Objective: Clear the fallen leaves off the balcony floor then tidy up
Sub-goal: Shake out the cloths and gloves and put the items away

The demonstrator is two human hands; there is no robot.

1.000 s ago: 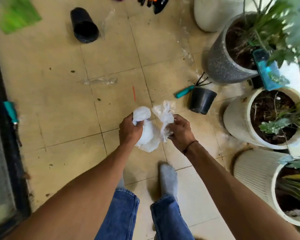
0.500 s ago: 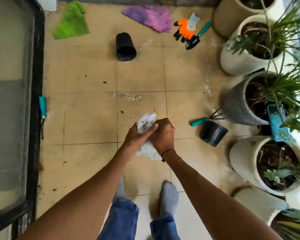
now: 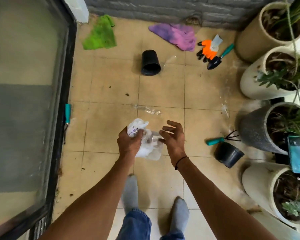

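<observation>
Fingers [image 3: 137, 135] of my left hand [image 3: 129, 142] clutch the crumpled white plastic bag [image 3: 145, 144]; my right hand [image 3: 173, 135] hovers just right, fingers spread wide.

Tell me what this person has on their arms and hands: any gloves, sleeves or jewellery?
No gloves: both the left hand and the right hand are bare. Both forearms are bare too, with no sleeves in view. The only thing worn is a thin dark band around the right wrist.
</observation>
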